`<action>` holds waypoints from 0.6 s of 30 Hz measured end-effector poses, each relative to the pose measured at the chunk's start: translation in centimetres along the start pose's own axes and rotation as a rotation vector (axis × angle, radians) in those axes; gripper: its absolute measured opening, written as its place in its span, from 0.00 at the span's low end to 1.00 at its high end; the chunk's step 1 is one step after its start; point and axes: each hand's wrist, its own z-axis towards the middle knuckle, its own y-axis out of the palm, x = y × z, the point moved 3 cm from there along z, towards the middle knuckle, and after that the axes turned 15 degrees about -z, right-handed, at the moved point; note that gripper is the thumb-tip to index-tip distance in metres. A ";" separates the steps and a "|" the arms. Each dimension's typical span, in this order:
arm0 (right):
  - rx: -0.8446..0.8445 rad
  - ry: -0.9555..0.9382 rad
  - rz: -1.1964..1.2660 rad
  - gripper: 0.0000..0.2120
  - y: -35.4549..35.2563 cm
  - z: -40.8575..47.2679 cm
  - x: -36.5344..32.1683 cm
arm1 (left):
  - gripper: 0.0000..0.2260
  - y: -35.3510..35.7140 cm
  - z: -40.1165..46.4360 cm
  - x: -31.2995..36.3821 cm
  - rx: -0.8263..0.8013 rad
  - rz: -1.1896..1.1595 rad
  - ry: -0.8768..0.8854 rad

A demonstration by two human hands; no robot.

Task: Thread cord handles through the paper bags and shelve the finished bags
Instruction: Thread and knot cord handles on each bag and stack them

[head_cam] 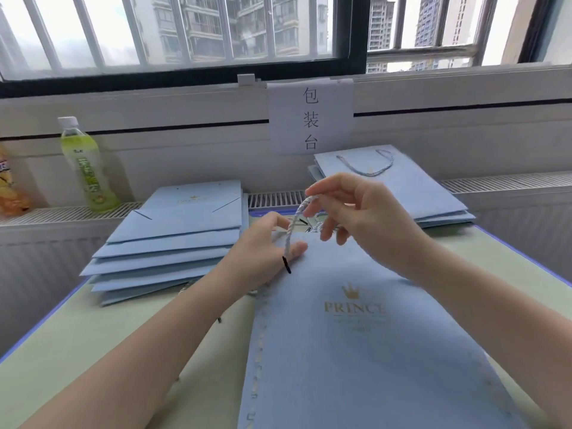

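Note:
A flat light-blue paper bag [356,351] with a gold crown and "PRINCE" print lies in front of me on the table. My right hand [356,212] pinches the upper end of a twisted blue-white cord [294,224] above the bag's top edge. The cord hangs down to its black tip [286,264]. My left hand [266,249] holds the bag's top left corner, thumb on the paper beside the cord. More cord ends lie behind the hands, partly hidden.
A stack of several blue bags without handles [173,236] lies at the left. A pile of bags with cord handles [402,184] sits at the back right. Two drink bottles, green [86,165] and orange [9,187], stand on the sill. A paper sign [311,119] hangs on the wall.

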 end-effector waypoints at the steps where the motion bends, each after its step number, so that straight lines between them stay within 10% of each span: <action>1: 0.000 0.000 -0.089 0.09 0.5 -0.1 0.5 | 0.17 0.3 0.0 0.0 -0.010 0.015 0.010; 7: 0.089 0.056 -0.421 0.05 1.1 -0.3 3.0 | 0.25 0.9 -0.3 0.3 -0.054 0.049 0.100; 16: 0.132 0.156 -0.466 0.05 0.3 0.0 4.0 | 0.03 -0.5 -0.4 0.6 0.144 -0.213 0.248; 18: 0.126 0.119 -0.417 0.05 0.4 0.1 3.5 | 0.13 -0.2 -0.1 0.5 0.073 -0.178 0.196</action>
